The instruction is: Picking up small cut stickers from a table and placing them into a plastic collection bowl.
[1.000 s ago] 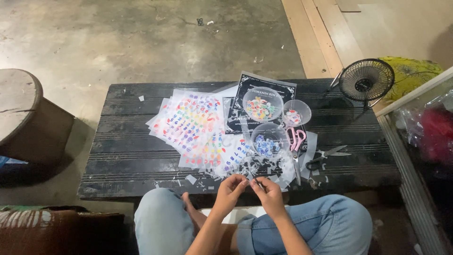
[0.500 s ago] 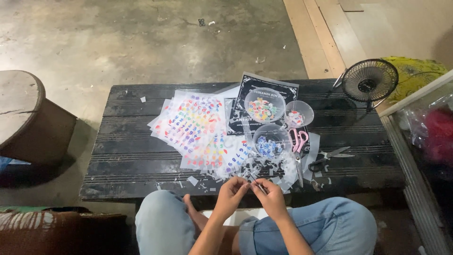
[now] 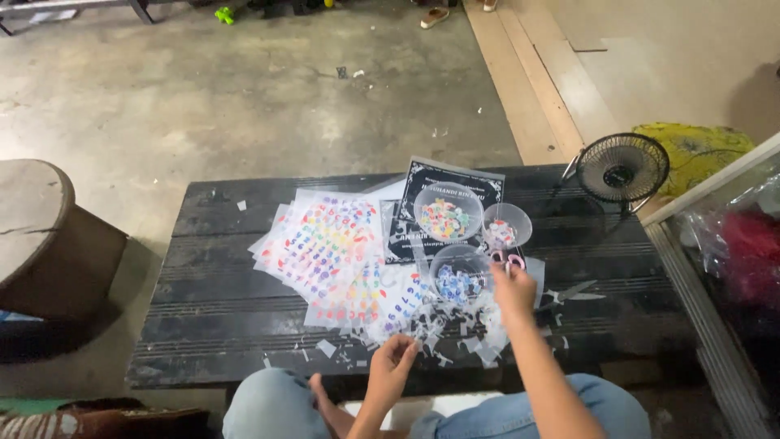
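I sit at a low black slatted table. My left hand hovers at the near edge with its fingers pinched on a small clear scrap of sticker backing. My right hand reaches forward over the right rim of a clear bowl of blue pieces, fingertips closed; whether it holds anything is too small to tell. Sheets of colourful letter stickers spread across the table's middle. Two more clear bowls hold mixed colourful pieces and pinkish pieces. Clear cut scraps litter the near side.
A small black desk fan stands at the table's far right corner. Scissors lie to the right of my right hand. A round wooden stool is on the left. Clear bags with red contents sit to the right.
My hands were together near the table's front edge; now the right hand has moved forward to the bowl of blue pieces while the left stays near the edge.
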